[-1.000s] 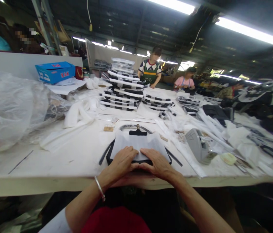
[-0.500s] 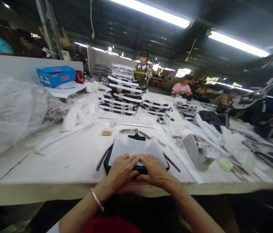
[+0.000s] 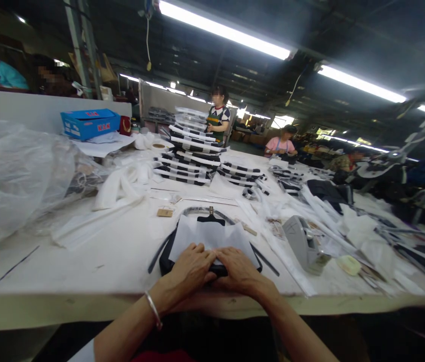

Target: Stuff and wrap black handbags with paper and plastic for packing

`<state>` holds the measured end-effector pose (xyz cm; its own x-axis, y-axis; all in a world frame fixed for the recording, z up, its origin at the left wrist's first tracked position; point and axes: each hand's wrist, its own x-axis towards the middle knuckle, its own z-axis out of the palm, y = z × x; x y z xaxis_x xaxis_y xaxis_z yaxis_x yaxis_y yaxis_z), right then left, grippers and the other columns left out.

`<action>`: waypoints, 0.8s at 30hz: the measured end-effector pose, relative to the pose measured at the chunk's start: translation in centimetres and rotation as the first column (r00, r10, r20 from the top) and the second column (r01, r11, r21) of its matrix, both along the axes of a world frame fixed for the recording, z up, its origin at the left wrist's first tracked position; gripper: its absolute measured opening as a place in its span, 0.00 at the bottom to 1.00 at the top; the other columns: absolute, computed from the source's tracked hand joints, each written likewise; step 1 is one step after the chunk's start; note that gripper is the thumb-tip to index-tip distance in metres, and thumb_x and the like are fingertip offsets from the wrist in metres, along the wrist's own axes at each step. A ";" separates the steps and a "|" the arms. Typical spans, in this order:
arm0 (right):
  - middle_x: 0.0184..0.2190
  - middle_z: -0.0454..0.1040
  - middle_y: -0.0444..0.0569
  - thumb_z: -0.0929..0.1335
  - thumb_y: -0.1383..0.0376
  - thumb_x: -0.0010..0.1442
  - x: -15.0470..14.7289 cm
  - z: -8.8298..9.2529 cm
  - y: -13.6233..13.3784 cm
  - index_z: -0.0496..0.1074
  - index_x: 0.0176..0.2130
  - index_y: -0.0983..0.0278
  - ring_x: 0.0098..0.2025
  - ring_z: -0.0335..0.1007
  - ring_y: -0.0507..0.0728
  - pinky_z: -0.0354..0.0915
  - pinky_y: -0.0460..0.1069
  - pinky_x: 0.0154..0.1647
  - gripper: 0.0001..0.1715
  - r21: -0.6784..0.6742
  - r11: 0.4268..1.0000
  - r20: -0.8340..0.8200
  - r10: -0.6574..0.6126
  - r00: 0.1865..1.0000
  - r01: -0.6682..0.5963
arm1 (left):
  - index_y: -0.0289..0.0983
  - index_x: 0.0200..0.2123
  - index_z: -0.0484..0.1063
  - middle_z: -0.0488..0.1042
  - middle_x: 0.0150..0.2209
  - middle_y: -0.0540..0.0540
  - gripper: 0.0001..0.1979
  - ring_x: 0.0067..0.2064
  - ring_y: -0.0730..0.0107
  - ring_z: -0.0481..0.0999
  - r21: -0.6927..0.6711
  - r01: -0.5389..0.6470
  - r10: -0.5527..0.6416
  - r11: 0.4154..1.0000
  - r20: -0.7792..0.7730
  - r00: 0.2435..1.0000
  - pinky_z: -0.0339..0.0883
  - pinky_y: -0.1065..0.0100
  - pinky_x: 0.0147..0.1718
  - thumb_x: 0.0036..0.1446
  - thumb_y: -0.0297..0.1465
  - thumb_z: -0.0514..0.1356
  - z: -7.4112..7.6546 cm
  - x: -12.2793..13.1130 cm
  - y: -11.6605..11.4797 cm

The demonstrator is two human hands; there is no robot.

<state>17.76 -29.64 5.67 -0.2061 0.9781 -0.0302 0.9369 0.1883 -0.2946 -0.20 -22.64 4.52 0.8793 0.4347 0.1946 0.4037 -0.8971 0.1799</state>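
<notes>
A black garment (image 3: 167,261) lies at the near edge of the white table (image 3: 95,261), with white tissue paper (image 3: 212,236) laid over it and a black hanger clip (image 3: 211,218) at its top. My left hand (image 3: 189,271) and my right hand (image 3: 240,271) rest side by side on the near end of the bundle. Their fingers curl over the folded edge and press on it. A silver bangle sits on my left wrist.
Stacks of black-and-white striped garments (image 3: 193,151) stand mid-table. Crumpled clear plastic (image 3: 16,171) fills the left, a blue box (image 3: 89,123) behind it. A grey tape dispenser (image 3: 303,244) sits right, among white strips. Two other people (image 3: 218,113) work at the far end.
My hands have drawn slightly toward me along the bundle, fingers curling more over its near edge. The view has tilted up a little.
</notes>
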 end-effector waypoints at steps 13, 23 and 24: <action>0.52 0.73 0.50 0.74 0.54 0.54 0.0 -1.0 -0.2 0.71 0.54 0.60 0.53 0.67 0.63 0.61 0.57 0.55 0.31 0.050 0.999 0.067 0.018 0.998 -0.022 | 0.38 0.50 0.66 0.76 0.46 0.44 0.17 0.48 0.56 0.76 -0.131 0.040 -0.029 0.991 0.087 0.996 0.68 0.57 0.50 0.58 0.27 0.62 -1.7 -0.5 -0.3; 0.50 0.74 0.55 0.72 0.55 0.58 -0.6 -0.8 -0.8 0.71 0.53 0.63 0.52 0.68 0.65 0.62 0.59 0.55 0.25 0.092 0.994 0.160 0.037 0.986 -0.052 | 0.38 0.53 0.62 0.73 0.52 0.41 0.21 0.53 0.57 0.74 -0.084 0.060 -0.049 0.995 0.131 0.990 0.67 0.55 0.55 0.58 0.28 0.63 -3.1 -1.0 -0.9; 0.50 0.74 0.56 0.72 0.55 0.58 -0.6 -0.8 -0.9 0.71 0.53 0.63 0.52 0.68 0.65 0.62 0.60 0.55 0.26 0.095 0.994 0.168 0.045 0.985 -0.061 | 0.39 0.55 0.61 0.72 0.54 0.40 0.23 0.55 0.57 0.73 -0.093 0.056 -0.041 0.994 0.154 0.987 0.66 0.54 0.56 0.58 0.29 0.63 -3.2 -1.1 -0.9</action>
<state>17.14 -30.53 4.88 -0.2579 0.9658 0.0282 0.9590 0.2594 -0.1138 -1.27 -23.54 1.28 0.8635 0.4152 0.2865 0.3213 -0.8905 0.3221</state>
